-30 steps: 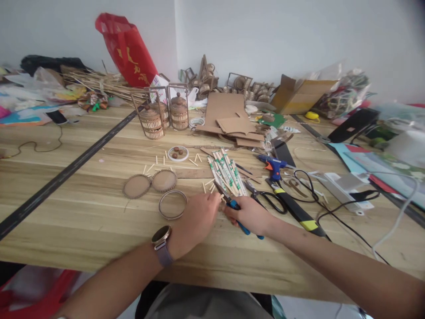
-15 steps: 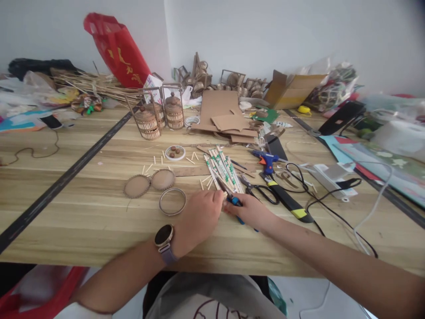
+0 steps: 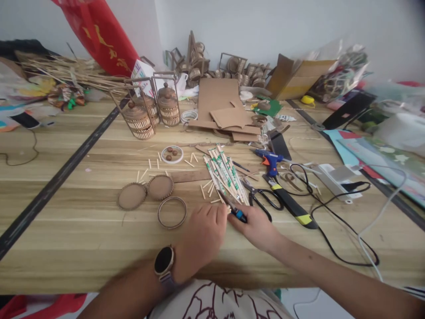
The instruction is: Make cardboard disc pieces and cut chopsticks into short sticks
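Work area: a light wood-grain table (image 3: pixel 83 217) standing against a white wall (image 3: pixel 285 26).

Left hand (image 3: pixel 204 230): palm down, fingers curled and closed together. The fingertips pinch a pale stick (image 3: pixel 229 209), of which only a short end shows beside the thumb side; the remainder is covered by the hand. A round-faced watch (image 3: pixel 164 260) is fitted at the wrist.

Right hand (image 3: pixel 257 226): fingers wrapped around the handles of the blue-handled pliers (image 3: pixel 239 215). The nose points away from the person and to the left, just beside the pale stick. The jaw opening cannot be determined, nor whether the jaws touch the stick.

Directly beyond the hands: short cut pieces (image 3: pixel 203 192), loose on the table, and paper-wrapped chopsticks (image 3: pixel 221 170), fanned out side by side.

Left of the hands: a thin hoop (image 3: pixel 158 215), lying flat. Behind it, two rimmed discs (image 3: pixel 132 196) lie edge to edge. Farther back, a white ring (image 3: pixel 172 162) encloses brown beads (image 3: pixel 169 157).

Right of the hands: black-handled scissors (image 3: pixel 281 203), a black-and-yellow utility knife (image 3: pixel 294 207) and a blue glue gun (image 3: pixel 272 164).

Rear of the table: lidded baskets (image 3: pixel 137 122) in upright frames, and sheets of cardboard (image 3: pixel 217 95).
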Available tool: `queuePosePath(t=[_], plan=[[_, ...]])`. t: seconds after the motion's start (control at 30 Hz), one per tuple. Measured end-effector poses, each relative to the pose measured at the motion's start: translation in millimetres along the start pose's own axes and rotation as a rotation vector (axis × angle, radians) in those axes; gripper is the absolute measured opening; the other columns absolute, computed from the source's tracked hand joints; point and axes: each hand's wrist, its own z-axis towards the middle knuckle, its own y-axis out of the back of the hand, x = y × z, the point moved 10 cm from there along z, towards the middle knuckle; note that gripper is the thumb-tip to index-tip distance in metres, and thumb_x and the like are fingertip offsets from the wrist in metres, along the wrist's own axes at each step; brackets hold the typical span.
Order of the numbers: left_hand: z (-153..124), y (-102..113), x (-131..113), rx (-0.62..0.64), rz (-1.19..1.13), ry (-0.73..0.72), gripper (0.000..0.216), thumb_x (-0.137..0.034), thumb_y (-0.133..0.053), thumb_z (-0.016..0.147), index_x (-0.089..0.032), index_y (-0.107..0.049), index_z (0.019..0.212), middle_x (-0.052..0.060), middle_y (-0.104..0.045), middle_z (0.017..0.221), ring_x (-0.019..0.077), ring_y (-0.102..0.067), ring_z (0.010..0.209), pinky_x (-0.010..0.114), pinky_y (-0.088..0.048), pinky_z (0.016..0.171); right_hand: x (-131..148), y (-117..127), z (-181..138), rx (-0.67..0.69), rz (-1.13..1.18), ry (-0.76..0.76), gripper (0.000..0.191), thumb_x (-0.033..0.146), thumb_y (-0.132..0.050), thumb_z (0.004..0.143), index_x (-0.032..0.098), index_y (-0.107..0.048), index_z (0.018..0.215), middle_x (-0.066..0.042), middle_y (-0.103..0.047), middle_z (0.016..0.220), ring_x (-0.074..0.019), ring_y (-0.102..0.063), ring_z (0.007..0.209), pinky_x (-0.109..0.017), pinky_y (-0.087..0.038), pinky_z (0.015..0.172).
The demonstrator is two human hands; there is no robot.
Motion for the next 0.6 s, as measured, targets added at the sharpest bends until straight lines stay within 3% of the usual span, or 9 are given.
queuePosePath(t=[0.17,0.33,0.5,0.6], plan=[[0,1,-2,-0.039,0.019,-0.007,0.018,-0.006,-0.043,0.09,-0.011,-0.05,0.106,0.005,-0.065,0.077,0.0203,-0.06,0.066,0.033,-0.044,0.058,-7,-8,2,0.039,0.059,-0.035,0.027,0.038,-0.048,0.082,0.02,-0.05,0.062,0.004,-0.046,0.056,-0.012,-0.04,0.055,-0.023,-0.036,0.053],[-2,-10,6,0.003,-0.041,0.028,0.012,-0.008,-0.044,0.091,-0.016,-0.053,0.092,0.002,-0.063,0.069,0.02,-0.059,0.061,0.033,-0.042,0.057,-12,-13,5,0.03,0.125,-0.032,0.033,0.042,-0.05,0.083,0.02,-0.046,0.06,0.004,-0.044,0.054,-0.0117,-0.04,0.054,-0.023,-0.035,0.051],[-3,-26,31,0.079,-0.3,0.188,0.015,-0.015,-0.041,0.095,-0.019,-0.055,0.091,0.005,-0.067,0.078,0.0213,-0.063,0.073,0.031,-0.044,0.065,-18,-17,11,0.124,0.194,-0.098,0.037,0.047,-0.05,0.084,0.021,-0.048,0.058,0.003,-0.051,0.053,-0.0128,-0.047,0.053,-0.024,-0.038,0.053],[-5,-39,45,0.175,-0.533,0.315,0.023,-0.022,-0.036,0.098,-0.019,-0.054,0.085,0.005,-0.066,0.076,0.0198,-0.062,0.072,0.029,-0.042,0.063,-17,-4,12,0.05,0.259,-0.107,0.031,0.047,-0.051,0.083,0.021,-0.056,0.067,0.002,-0.057,0.059,-0.0143,-0.052,0.057,-0.025,-0.042,0.056]])
